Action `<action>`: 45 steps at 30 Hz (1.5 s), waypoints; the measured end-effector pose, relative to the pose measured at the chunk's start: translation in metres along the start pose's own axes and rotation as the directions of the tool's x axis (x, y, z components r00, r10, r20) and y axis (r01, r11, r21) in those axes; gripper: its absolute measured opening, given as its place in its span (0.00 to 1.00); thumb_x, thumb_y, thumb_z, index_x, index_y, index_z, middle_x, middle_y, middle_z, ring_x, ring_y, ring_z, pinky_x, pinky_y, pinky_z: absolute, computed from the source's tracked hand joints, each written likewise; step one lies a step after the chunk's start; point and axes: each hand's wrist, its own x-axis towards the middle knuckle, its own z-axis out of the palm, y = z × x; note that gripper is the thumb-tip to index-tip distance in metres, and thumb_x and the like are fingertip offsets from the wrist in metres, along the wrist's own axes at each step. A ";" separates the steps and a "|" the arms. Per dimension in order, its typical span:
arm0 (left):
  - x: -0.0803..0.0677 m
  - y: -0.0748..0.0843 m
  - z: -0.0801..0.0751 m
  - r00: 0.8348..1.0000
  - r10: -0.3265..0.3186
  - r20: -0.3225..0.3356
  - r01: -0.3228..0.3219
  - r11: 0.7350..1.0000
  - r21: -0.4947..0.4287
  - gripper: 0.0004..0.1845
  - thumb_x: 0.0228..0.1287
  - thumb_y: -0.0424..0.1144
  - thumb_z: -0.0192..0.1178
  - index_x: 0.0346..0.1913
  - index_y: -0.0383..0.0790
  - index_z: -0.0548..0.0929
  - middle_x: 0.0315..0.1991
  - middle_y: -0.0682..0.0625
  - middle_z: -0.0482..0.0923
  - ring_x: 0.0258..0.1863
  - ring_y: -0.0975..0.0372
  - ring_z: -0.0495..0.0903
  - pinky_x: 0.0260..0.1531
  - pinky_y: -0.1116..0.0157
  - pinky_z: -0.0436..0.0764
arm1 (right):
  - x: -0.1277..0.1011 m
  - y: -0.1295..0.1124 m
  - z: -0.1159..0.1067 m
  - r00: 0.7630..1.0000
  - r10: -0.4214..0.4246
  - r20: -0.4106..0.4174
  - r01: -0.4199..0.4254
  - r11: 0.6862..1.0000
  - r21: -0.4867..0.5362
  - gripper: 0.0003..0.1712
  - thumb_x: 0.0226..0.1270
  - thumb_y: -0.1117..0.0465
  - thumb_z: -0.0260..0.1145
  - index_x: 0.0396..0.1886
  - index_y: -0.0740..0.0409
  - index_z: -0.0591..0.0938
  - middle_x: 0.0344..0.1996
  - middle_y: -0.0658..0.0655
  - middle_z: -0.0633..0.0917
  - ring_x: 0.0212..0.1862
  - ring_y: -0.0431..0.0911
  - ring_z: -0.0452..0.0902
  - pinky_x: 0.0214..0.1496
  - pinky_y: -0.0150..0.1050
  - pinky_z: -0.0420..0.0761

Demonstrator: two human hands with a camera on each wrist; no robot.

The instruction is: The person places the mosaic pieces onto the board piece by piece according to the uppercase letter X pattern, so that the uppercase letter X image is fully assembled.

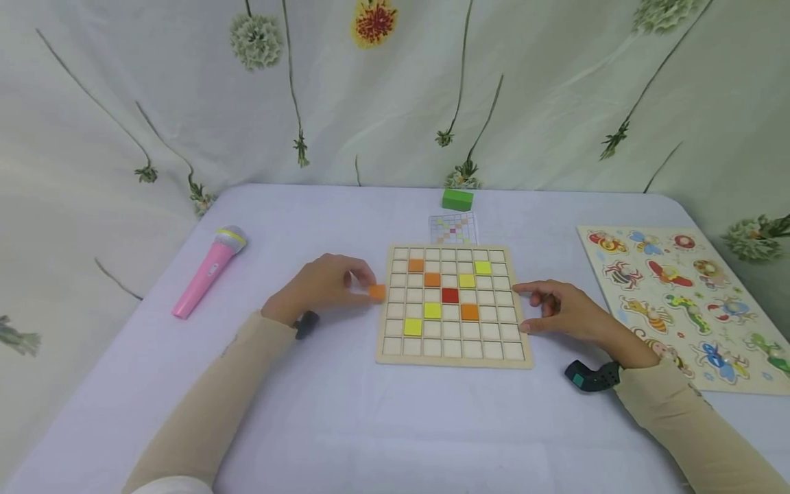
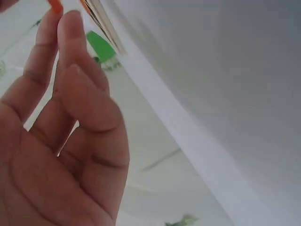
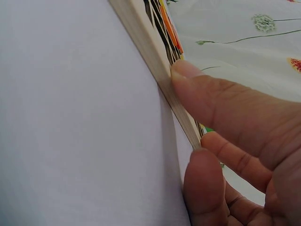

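Note:
Between thumb and fingertip my left hand (image 1: 330, 285) pinches an orange square tile (image 1: 377, 293) at the left edge of a wooden grid board (image 1: 453, 361). The left wrist view shows a sliver of that orange tile (image 2: 55, 5) at the fingertips. My right hand (image 1: 564, 312) touches the board's right edge with thumb and index finger; the right wrist view shows the thumb against the board's side (image 3: 150, 61). On the board lie orange tiles, yellow tiles (image 1: 413, 327) and one red tile (image 1: 450, 296); its other squares are bare.
Behind the board lie a printed pattern card (image 1: 453, 228) and a green block (image 1: 457, 200). A pink toy microphone (image 1: 210, 271) rests at the left. On the right is an insect picture puzzle board (image 1: 685, 302). A flowered cloth (image 1: 395, 103) hangs behind the table.

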 end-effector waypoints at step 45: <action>0.041 0.156 0.073 0.970 0.203 0.134 -0.235 0.928 0.290 0.09 0.62 0.48 0.77 0.43 0.53 0.91 0.27 0.62 0.78 0.30 0.66 0.77 0.30 0.66 0.74 | 0.001 0.000 0.000 1.000 -0.002 -0.003 0.002 1.000 0.015 0.38 0.62 0.66 0.83 0.69 0.72 0.79 0.43 0.57 0.76 0.35 0.44 0.69 0.36 0.34 0.69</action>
